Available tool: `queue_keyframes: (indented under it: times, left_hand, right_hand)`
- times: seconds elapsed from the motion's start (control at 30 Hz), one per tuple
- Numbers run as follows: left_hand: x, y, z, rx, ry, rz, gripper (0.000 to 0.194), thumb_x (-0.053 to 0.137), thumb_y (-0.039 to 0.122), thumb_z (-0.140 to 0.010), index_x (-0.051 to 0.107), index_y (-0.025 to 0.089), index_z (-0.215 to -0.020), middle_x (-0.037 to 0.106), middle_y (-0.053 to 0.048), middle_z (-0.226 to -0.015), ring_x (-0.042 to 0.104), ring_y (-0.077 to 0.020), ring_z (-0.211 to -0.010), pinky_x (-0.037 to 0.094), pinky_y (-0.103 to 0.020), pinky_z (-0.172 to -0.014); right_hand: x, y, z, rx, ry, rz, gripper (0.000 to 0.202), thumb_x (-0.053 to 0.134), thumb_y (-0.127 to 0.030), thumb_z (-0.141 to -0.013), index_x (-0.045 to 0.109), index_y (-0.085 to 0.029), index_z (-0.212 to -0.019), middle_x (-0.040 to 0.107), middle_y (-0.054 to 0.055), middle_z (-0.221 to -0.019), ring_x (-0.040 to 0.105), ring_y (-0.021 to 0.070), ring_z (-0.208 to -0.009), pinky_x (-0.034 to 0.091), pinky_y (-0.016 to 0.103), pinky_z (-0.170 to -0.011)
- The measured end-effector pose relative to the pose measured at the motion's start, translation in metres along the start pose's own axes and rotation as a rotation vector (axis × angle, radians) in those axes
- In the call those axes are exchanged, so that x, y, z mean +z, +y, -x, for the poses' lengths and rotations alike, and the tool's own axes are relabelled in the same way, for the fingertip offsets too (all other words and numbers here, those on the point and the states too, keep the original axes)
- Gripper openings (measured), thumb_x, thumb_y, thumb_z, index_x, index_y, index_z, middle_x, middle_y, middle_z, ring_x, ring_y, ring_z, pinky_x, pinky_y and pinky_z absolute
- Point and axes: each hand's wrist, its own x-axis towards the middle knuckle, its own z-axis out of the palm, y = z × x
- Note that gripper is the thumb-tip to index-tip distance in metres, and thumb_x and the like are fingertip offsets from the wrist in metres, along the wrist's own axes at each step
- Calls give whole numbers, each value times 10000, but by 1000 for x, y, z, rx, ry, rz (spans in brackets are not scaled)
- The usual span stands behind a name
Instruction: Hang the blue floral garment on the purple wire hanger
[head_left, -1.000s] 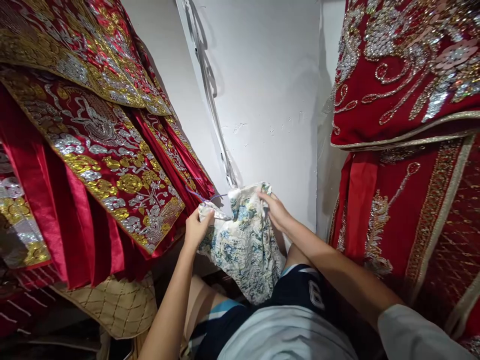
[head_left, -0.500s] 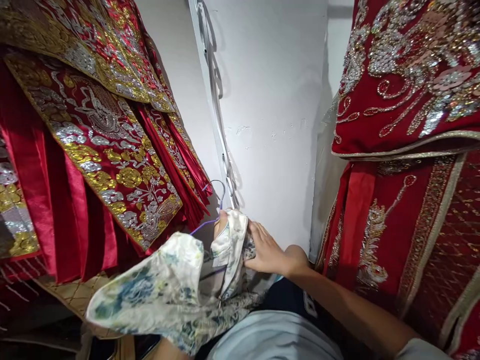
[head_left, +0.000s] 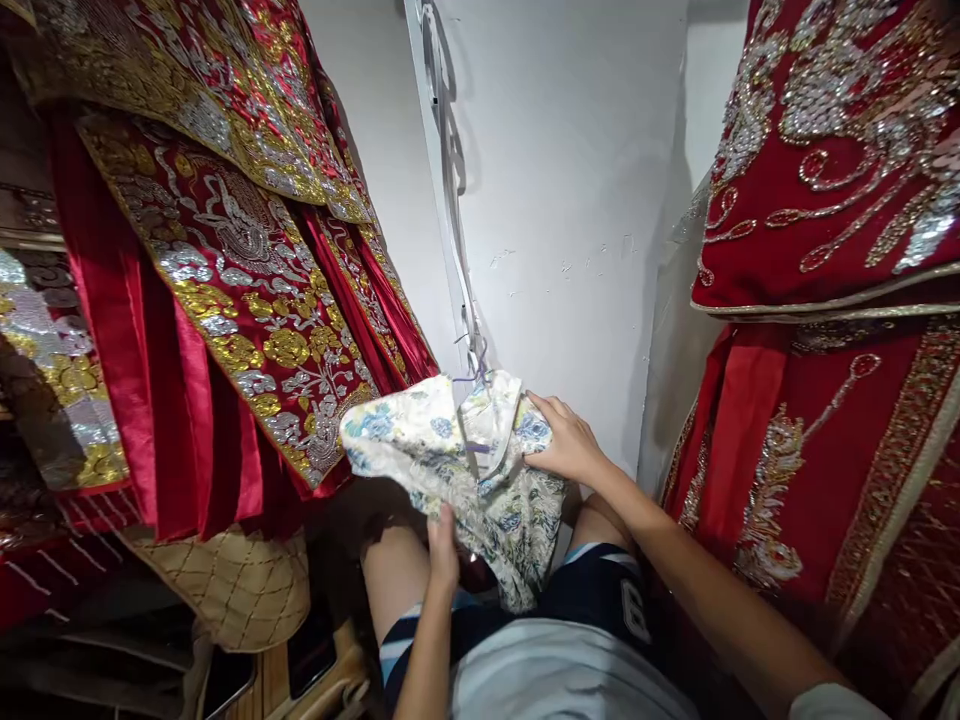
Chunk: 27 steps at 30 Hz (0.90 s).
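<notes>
A white top with blue and green flowers (head_left: 424, 425) is spread in front of my lap on a purple hanger (head_left: 466, 380). The hanger's hook rises from the neckline, close to the lower end of a metal wall rail (head_left: 450, 220); whether it is hooked there I cannot tell. My right hand (head_left: 566, 440) grips the top's right shoulder, thumb in front and fingers along the edge. Lower down, my left hand (head_left: 444, 550) is closed at the side of the top, thumb up, its other fingers mostly hidden.
Red embroidered garments with gold and silver work (head_left: 247, 280) hang at the left. A beaded red garment (head_left: 810, 230) hangs at the right. A white wall (head_left: 562, 200) stands ahead. A quilted tan cloth (head_left: 240, 590) and dark phone-like slabs (head_left: 311, 655) lie at lower left.
The top has swung up and to the right and now spreads over the hanger. My left hand has come into view below it; my right hand has shifted slightly right and up.
</notes>
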Motion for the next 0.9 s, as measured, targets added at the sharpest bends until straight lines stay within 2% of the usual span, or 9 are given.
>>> queue_keyframes:
  times: [0.07,0.17,0.37,0.5,0.57,0.63,0.7,0.8,0.9]
  left_hand:
    - [1,-14,22,-58,-22,-28,633,742,552,-728,634,145,-1201,668,-134,-1244,517,-318,-1321,371,-423,-1143]
    - [5,-23,43,-128,-32,-75,635,784,448,-715,617,150,-1251,651,-146,-1298,513,-319,-1334,371,-420,-1148]
    - [5,-44,49,-179,-40,-89,639,838,393,-643,647,136,-1196,662,-172,-1284,544,-345,-1301,379,-449,-1137]
    - [6,-73,50,-207,-40,-60,648,858,429,-586,674,141,-1136,692,-179,-1221,580,-356,-1256,401,-459,-1115]
    - [6,-81,49,-180,-79,-35,644,849,459,-586,681,140,-1120,692,-179,-1222,591,-353,-1241,390,-461,-1123]
    - [5,-83,46,-146,-134,-5,640,845,471,-585,685,142,-1111,694,-170,-1222,592,-347,-1240,372,-468,-1135]
    - [2,-80,44,-134,-172,19,623,837,472,-603,686,149,-1113,699,-158,-1218,580,-338,-1259,356,-475,-1145]
    - [2,-71,46,-149,-218,36,594,823,464,-633,686,155,-1121,694,-152,-1230,556,-328,-1291,341,-478,-1155]
    - [7,-58,53,-154,-250,73,592,820,473,-628,688,161,-1114,684,-151,-1251,558,-325,-1290,354,-481,-1149]
  right_hand:
    - [8,2,8,-42,-54,4,975,687,-273,-629,319,-232,-1531,548,108,-1309,535,320,-1172,468,432,-963]
    - [20,21,30,67,-36,-9,894,629,-247,-693,312,-255,-1529,550,107,-1309,544,310,-1160,483,417,-918]
    - [52,66,81,505,233,-88,517,478,-307,-833,485,-196,-1338,608,143,-1213,589,319,-1086,487,430,-855]
    - [85,44,106,537,484,-192,427,525,-366,-809,554,-156,-1180,590,174,-1177,570,305,-1053,472,423,-868]
    - [103,20,112,467,293,-409,262,495,-407,-864,598,-180,-946,641,97,-911,591,233,-827,475,347,-750]
    - [117,-3,112,387,-48,-578,316,471,-462,-904,540,-202,-737,564,9,-659,523,170,-631,413,279,-618]
    - [125,-19,109,354,-253,-607,410,446,-507,-918,447,-211,-634,459,-33,-560,433,136,-551,326,255,-557]
    - [127,-27,104,411,-284,-494,455,403,-524,-923,351,-220,-589,379,-40,-536,348,127,-533,235,267,-546]
    - [125,-27,104,519,-236,-399,439,449,-552,-893,361,-228,-610,411,-26,-557,355,142,-549,213,278,-559]
